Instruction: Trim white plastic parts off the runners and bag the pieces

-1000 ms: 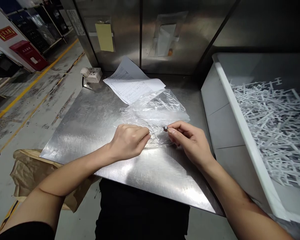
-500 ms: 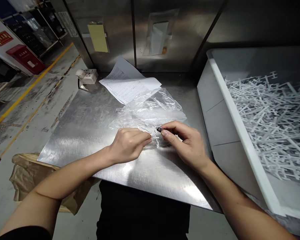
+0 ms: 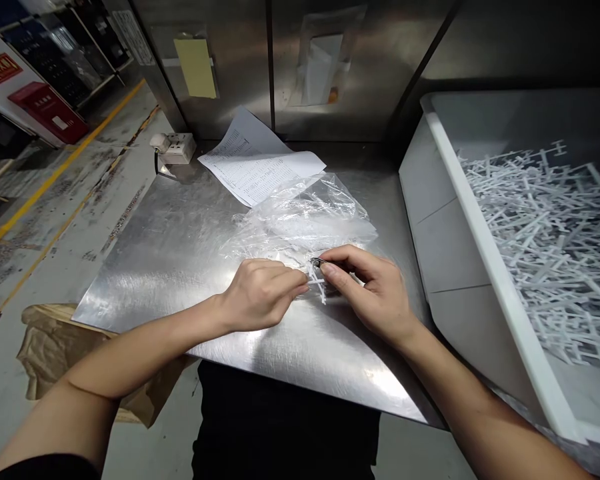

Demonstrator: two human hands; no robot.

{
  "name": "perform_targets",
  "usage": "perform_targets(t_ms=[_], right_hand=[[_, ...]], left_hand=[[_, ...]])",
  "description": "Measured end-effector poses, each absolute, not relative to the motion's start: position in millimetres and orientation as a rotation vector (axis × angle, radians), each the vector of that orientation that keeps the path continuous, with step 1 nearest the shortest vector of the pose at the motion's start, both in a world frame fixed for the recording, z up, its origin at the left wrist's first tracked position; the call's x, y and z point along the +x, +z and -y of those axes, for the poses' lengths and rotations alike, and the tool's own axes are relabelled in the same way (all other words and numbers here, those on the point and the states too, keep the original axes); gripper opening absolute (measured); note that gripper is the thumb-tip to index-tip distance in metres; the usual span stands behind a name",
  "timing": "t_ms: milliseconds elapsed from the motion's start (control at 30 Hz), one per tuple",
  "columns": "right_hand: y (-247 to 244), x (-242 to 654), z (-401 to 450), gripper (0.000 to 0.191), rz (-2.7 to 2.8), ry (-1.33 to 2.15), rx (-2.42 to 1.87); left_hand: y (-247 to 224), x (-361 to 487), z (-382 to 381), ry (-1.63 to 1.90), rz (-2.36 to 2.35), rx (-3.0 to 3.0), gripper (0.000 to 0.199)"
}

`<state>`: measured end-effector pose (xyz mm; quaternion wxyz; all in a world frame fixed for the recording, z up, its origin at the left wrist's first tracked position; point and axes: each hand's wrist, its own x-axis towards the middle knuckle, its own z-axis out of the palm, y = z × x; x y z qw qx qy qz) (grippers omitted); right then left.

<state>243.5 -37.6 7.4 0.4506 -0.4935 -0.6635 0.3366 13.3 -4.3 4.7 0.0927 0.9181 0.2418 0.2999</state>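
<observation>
The fingers of the left hand (image 3: 267,293) are closed in a pinch, apparently on a white piece (image 3: 320,281) that juts out across the gap towards the right. Thumb and forefinger of the right hand (image 3: 373,287) grip a small metal tool (image 3: 317,262), its tip just above the piece; whether they touch, I cannot tell. Piece and tool are both over the near edge of a clear bag (image 3: 305,227) on the metal table (image 3: 145,267).

The likeliest trouble is a slip. The tool is tiny and held only by the fingertips, so a sideways push could turn it — and the left fingertips are close by. The piece is thin and branched; uneven pressure could bend or snap it, or spin it out of the pinch. The bag's loose film, creased right under the work, could snag on the tool, and anything dropped there — white on clear plastic — would be hard to spot.
</observation>
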Motion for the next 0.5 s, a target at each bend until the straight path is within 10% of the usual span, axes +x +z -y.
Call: perform_targets(t_ms=[500], right_hand=[[1.1, 241.5, 31.7, 0.027, 1.549, 1.07, -1.357]], left_hand=[[3.1, 17.1, 7.7, 0.777, -0.825, 2.797, 0.027]])
